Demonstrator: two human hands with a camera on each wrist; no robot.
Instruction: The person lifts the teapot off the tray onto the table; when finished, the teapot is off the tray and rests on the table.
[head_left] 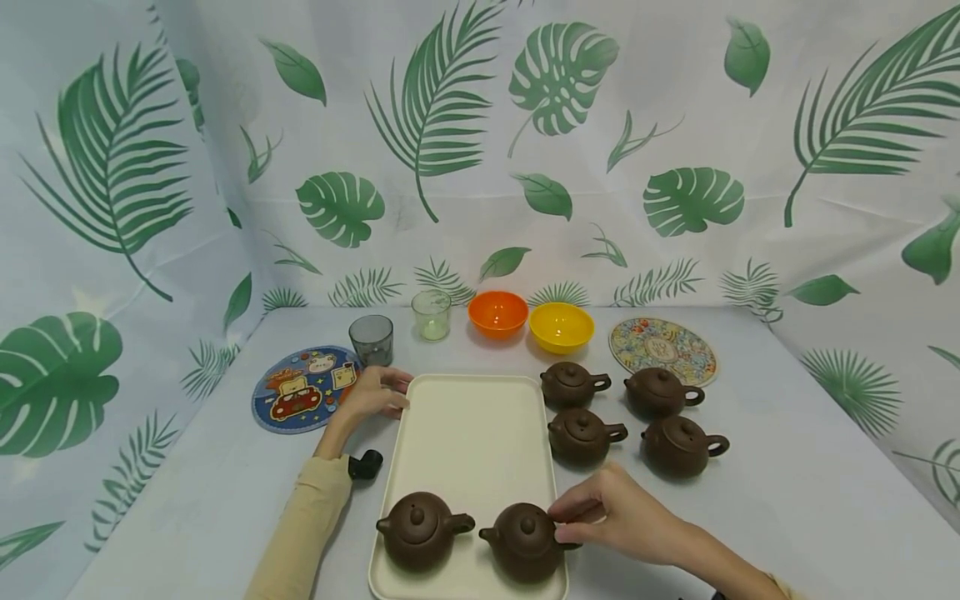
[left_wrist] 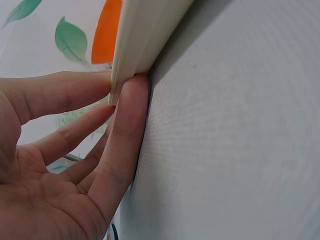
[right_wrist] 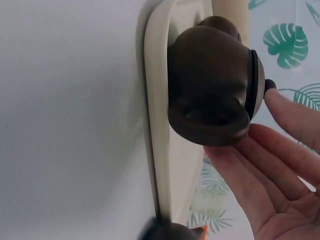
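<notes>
Progress is looking partial: my left hand [head_left: 377, 395] is pinching the tray [head_left: 474, 442], my right hand [head_left: 626, 517] holding one teapot [head_left: 523, 546] of two aboard, four teapots [head_left: 657, 397] standing outside.

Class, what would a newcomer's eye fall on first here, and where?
Probably the six dark brown teapots: two on the near end of the cream tray, the right hand at one of them, and four to the tray's right. Next come the orange bowl and yellow bowl, side by side at the back.
</notes>
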